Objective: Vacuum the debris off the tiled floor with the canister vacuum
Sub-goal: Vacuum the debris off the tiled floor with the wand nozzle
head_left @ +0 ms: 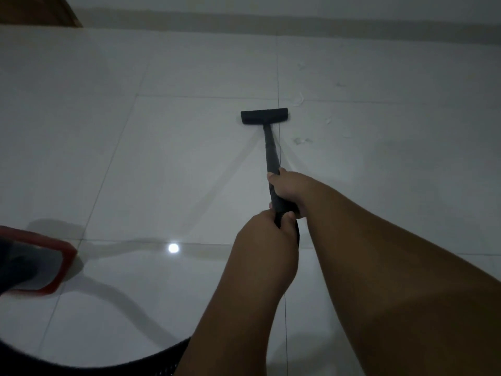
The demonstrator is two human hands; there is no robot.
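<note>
A black vacuum wand (272, 153) runs from my hands out to its flat black floor nozzle (264, 116), which rests on the pale tiled floor (162, 164). My right hand (291, 189) grips the wand higher up. My left hand (267, 237) grips its lower end just behind. Small white scraps of debris (302, 141) lie to the right of the wand, with more debris (298, 100) just beyond the nozzle's right end. The red and dark canister (35, 264) sits at the left edge, and its black hose (151, 358) curves along the bottom.
A grey skirting band (298, 23) runs along the wall at the far side. A brown wooden corner (40, 9) shows at the top left. A bright lamp reflection (173, 248) shines on the tiles near my left hand.
</note>
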